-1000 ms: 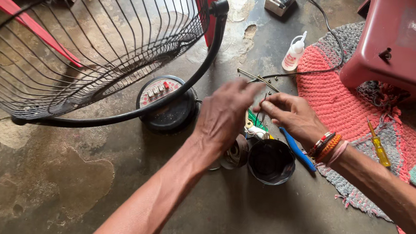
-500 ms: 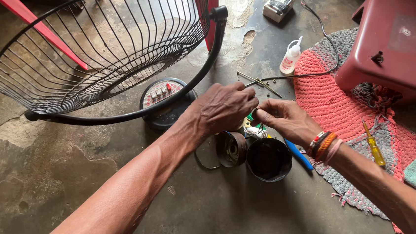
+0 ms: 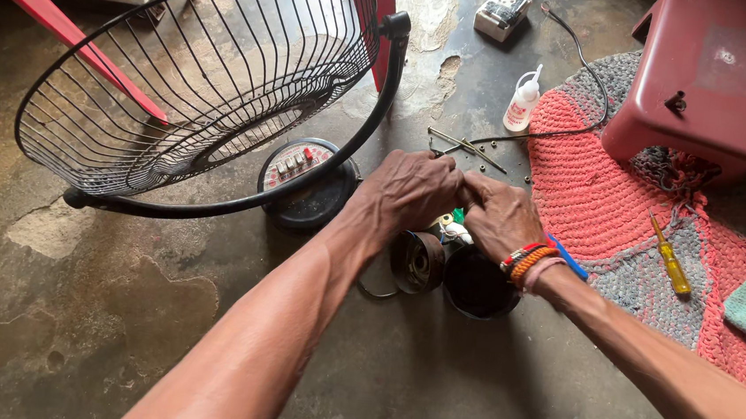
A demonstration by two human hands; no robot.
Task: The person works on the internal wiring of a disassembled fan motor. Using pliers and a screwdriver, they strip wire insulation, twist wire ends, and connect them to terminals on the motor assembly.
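A stained concrete floor (image 3: 99, 303) fills most of the view, and on it a black wire fan guard (image 3: 196, 89) leans tilted, its rim passing over a round fan base (image 3: 308, 187) with a row of small buttons. To the right lies a pink and grey woven mat (image 3: 604, 210) bearing a dark red plastic stool (image 3: 720, 77), with a yellow-handled screwdriver (image 3: 670, 264) lying apart on the mat's grey part. Both forearms reach in from the bottom edge and meet just right of the fan base. The left hand (image 3: 410, 190) and right hand (image 3: 501, 215) are pressed together, fingers curled down over a small part with white and green bits (image 3: 453, 226) between them; whether they pinch it or only cover it cannot be told. Directly below the hands sit a round fan motor (image 3: 418, 262) and a black cup-shaped cover (image 3: 478, 289), side by side on the floor. A blue-handled tool (image 3: 571, 261) pokes out beside the right wrist. Farther back stand a small white glue bottle (image 3: 522, 101), thin metal rods (image 3: 467, 144) and a grey box (image 3: 502, 11) trailing a black cable (image 3: 579, 71).
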